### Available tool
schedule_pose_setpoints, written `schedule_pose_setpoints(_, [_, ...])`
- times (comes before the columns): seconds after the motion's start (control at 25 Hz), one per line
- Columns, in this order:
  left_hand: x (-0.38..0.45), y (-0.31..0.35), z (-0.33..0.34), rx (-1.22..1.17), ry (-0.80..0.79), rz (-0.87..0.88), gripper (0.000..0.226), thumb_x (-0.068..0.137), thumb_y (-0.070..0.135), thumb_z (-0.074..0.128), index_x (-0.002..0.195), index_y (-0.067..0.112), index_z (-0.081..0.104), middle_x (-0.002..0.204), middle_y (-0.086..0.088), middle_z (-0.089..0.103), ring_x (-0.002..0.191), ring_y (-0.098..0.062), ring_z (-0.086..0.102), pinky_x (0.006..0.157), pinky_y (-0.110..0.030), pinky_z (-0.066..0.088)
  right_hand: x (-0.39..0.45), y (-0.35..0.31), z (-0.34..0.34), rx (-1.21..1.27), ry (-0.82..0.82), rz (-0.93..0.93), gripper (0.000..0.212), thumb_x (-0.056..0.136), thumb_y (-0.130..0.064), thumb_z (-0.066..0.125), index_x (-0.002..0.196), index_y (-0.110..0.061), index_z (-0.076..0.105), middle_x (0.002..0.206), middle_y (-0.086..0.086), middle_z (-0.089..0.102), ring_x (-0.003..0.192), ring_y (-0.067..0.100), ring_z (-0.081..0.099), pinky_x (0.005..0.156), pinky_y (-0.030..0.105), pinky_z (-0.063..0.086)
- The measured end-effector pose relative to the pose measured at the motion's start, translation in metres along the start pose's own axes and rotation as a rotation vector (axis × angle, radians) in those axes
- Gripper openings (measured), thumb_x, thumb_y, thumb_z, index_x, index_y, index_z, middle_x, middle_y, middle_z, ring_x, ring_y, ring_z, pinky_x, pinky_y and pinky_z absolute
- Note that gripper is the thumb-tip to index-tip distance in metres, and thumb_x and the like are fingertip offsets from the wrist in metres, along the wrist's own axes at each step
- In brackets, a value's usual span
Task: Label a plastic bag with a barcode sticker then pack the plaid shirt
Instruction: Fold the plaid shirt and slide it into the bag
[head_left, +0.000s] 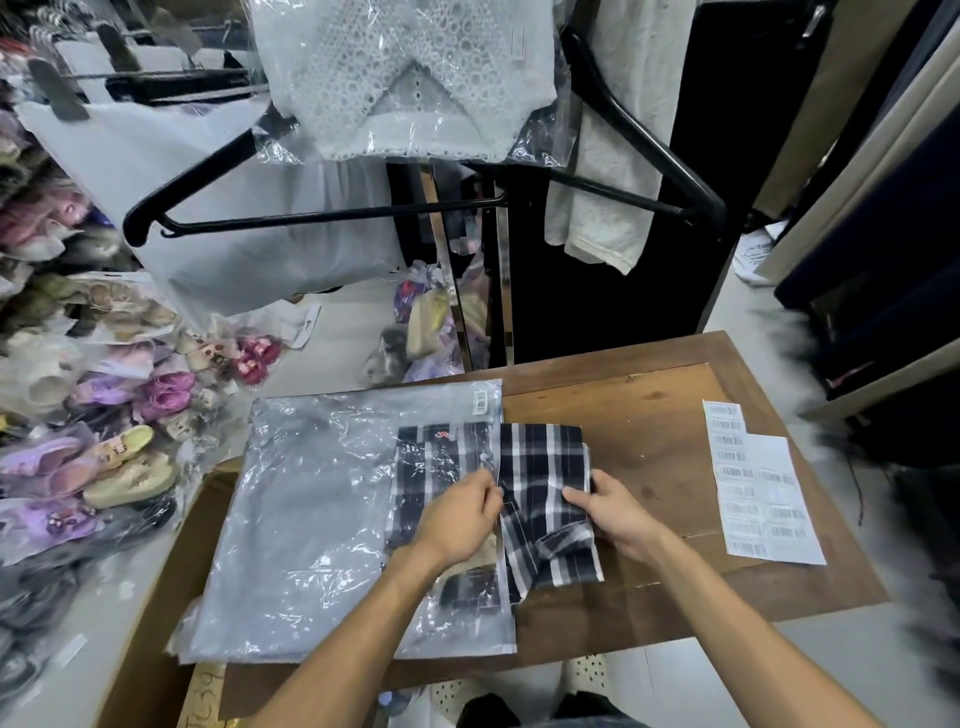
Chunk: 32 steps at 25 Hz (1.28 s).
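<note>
Plaid shirt (540, 483): a folded dark-and-white plaid shirt is seen on a wooden table (670, 415), about half of it already slid leftward into the open right-hand mouth of a clear bag, half still outside.
Plastic bag (311, 519): laid flat, stretching away to the left, overhanging the table edge.
Barcode sticker (481, 402): already stuck near the bag's far right corner, so labelling is judged done.
Left hand (457, 519): closed in a pinch at the bag's opening edge, over the shirt's middle.
Right hand (613, 512): closed on the shirt's exposed right edge, fingers on top, thumb side not clearly shown.
Key relation: the shirt's long axis is judged to run left to right, into the bag; the uncovered part lies nearer the right hand, so the coming push is expected from right to left while the mouth is held.
Sticker sheet (763, 483): barcode labels lie well to the right.
Surroundings: bagged shoes at left, hung garments beyond.
</note>
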<state>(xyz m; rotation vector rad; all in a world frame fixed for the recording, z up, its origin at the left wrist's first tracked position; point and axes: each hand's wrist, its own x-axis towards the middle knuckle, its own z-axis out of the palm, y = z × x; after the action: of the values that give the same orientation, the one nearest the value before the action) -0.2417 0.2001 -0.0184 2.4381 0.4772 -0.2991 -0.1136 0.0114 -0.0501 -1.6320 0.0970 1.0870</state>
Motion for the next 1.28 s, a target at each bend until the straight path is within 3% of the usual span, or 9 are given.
schedule_pose_setpoints(0.08, [-0.001,0.000,0.002,0.000,0.001,0.002,0.027,0.109,0.033,0.035,0.090,0.019,0.048,0.078,0.007,0.051,0.066,-0.007,0.046,0.063,-0.026,0.044,0.002,0.005,0.003,-0.164,0.001,-0.091,0.021,0.102,-0.012,0.059,0.122,-0.010,0.058,0.110,0.010,0.076,0.093,0.022,0.077,0.086,0.043,0.062])
schedule_pose_setpoints(0.24, [-0.002,0.002,0.006,0.004,0.003,-0.003,0.030,0.108,0.036,0.035,0.090,0.018,0.050,0.079,0.005,0.054,0.068,-0.010,0.048,0.070,-0.033,0.050,0.006,0.004,0.011,-0.238,0.015,-0.150,0.016,0.100,-0.021,0.063,0.113,-0.013,0.068,0.105,0.004,0.078,0.093,0.020,0.077,0.089,0.047,0.061])
schedule_pose_setpoints(0.4, [0.000,0.001,0.008,-0.008,0.009,-0.029,0.029,0.109,0.037,0.034,0.087,0.023,0.047,0.077,0.006,0.054,0.065,-0.009,0.049,0.065,-0.030,0.047,0.012,0.003,0.002,-0.312,0.253,-0.165,0.031,0.092,-0.030,0.072,0.120,-0.017,0.066,0.099,-0.003,0.076,0.089,0.014,0.074,0.087,0.043,0.061])
schedule_pose_setpoints(0.56, [0.002,0.006,0.012,0.013,0.000,-0.027,0.029,0.109,0.036,0.035,0.091,0.019,0.050,0.079,0.005,0.055,0.067,-0.010,0.049,0.062,-0.029,0.043,0.013,0.002,0.008,-0.385,0.289,-0.261,0.036,0.090,-0.027,0.075,0.124,-0.020,0.067,0.087,-0.006,0.078,0.082,0.008,0.075,0.086,0.038,0.061])
schedule_pose_setpoints(0.72, [0.007,0.007,0.015,0.041,-0.008,-0.040,0.028,0.109,0.036,0.036,0.091,0.021,0.051,0.081,0.005,0.058,0.068,-0.008,0.054,0.065,-0.026,0.048,0.012,-0.003,0.026,-0.500,0.281,-0.308,0.032,0.093,-0.024,0.069,0.125,-0.018,0.071,0.103,-0.004,0.078,0.091,0.008,0.071,0.095,0.033,0.057])
schedule_pose_setpoints(0.8, [0.008,0.006,0.016,0.038,-0.021,-0.042,0.028,0.109,0.036,0.036,0.092,0.021,0.052,0.082,0.003,0.060,0.070,-0.010,0.057,0.071,-0.028,0.054,0.008,-0.006,0.026,-0.348,0.289,-0.295,0.035,0.097,-0.026,0.064,0.130,-0.015,0.067,0.113,-0.001,0.075,0.098,0.011,0.071,0.096,0.036,0.058])
schedule_pose_setpoints(0.92, [0.008,0.010,0.016,0.046,-0.015,-0.042,0.028,0.108,0.038,0.035,0.091,0.022,0.050,0.084,0.003,0.060,0.076,-0.015,0.062,0.077,-0.038,0.056,-0.004,-0.011,0.029,0.017,0.078,-0.165,0.047,0.104,-0.045,0.050,0.142,-0.016,0.052,0.129,0.008,0.068,0.110,0.017,0.068,0.101,0.038,0.055])
schedule_pose_setpoints(1.12, [0.007,0.017,0.013,0.046,-0.020,-0.038,0.024,0.108,0.037,0.036,0.092,0.020,0.046,0.088,0.002,0.059,0.076,-0.020,0.056,0.073,-0.038,0.048,0.008,-0.013,0.043,0.253,-0.151,-0.001,0.072,0.099,-0.071,0.026,0.158,-0.029,0.026,0.138,0.019,0.061,0.119,0.030,0.065,0.103,0.049,0.052])
schedule_pose_setpoints(1.28, [0.005,0.021,0.011,0.035,-0.053,-0.026,0.021,0.107,0.035,0.037,0.095,0.020,0.046,0.093,0.000,0.059,0.080,-0.020,0.058,0.072,-0.037,0.047,0.028,-0.008,0.057,0.358,-0.325,0.163,0.090,0.088,-0.085,0.021,0.151,-0.022,0.041,0.131,0.013,0.064,0.111,0.028,0.057,0.097,0.050,0.047])
